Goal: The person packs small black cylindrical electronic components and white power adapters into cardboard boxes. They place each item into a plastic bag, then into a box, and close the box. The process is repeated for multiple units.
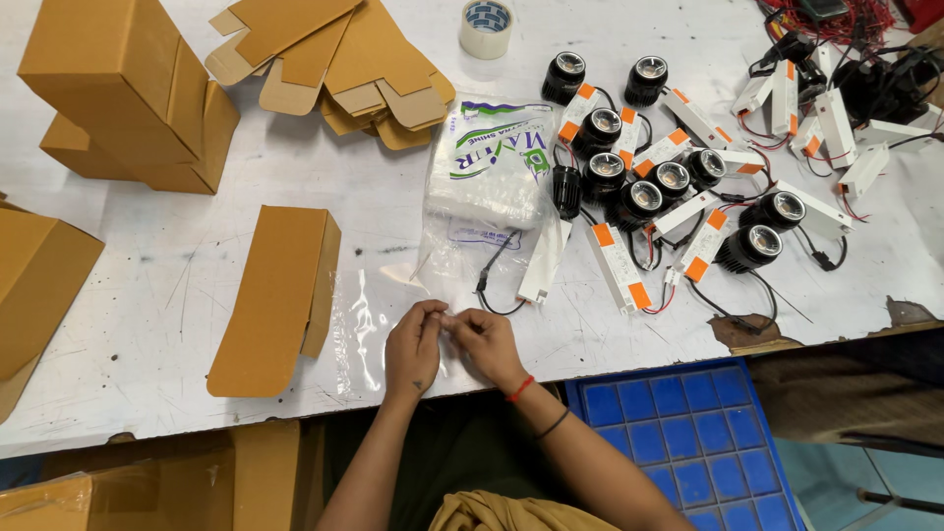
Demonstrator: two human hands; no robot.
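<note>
My left hand [413, 346] and my right hand [487, 344] meet at the table's front edge, fingertips pinched together on the near end of a clear plastic bag [457, 265]. The bag lies flat and stretches away from me. Inside or under its far part rests a black spotlight [565, 189] with a white driver box [544, 265] and black cable. A printed white packet of more bags [492, 162] lies over the far end.
A folded brown carton [275, 295] lies left of my hands; more cartons [128, 93] and flat blanks [334, 59] sit further left. Several black spotlights with white drivers [678, 197] crowd the right. A tape roll [486, 28] stands at the back. A blue crate [688, 442] sits below the table.
</note>
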